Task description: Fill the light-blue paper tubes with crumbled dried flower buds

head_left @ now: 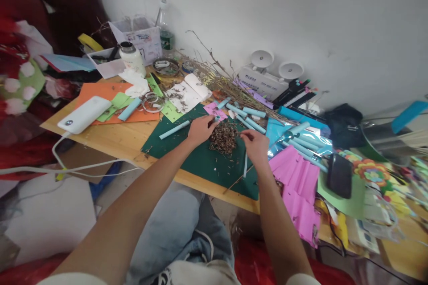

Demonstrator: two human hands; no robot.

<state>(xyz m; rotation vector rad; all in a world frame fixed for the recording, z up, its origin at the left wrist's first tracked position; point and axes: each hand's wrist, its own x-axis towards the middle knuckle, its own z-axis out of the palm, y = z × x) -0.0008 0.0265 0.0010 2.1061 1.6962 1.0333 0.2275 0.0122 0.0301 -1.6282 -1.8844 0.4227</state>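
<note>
A heap of dry brown plant bits (223,139) lies on the dark green mat (197,164). At its left edge my left hand (200,130) is closed around a light blue paper tube (217,118), whose open end shows at the fingertips. My right hand (256,143) pinches at the heap's right edge; what is between its fingers is too small to name. One loose blue tube (174,129) rests left of my left hand, and several more blue tubes (245,118) lie behind the heap. A thin pale strip (245,164) lies below my right hand.
Dry twigs (230,82) spread behind the mat. To the left are a white power bank (84,115) with a cable, orange paper (140,116) and a white bottle (132,59). Pink folded paper (299,178) and a black phone (339,176) are at the right.
</note>
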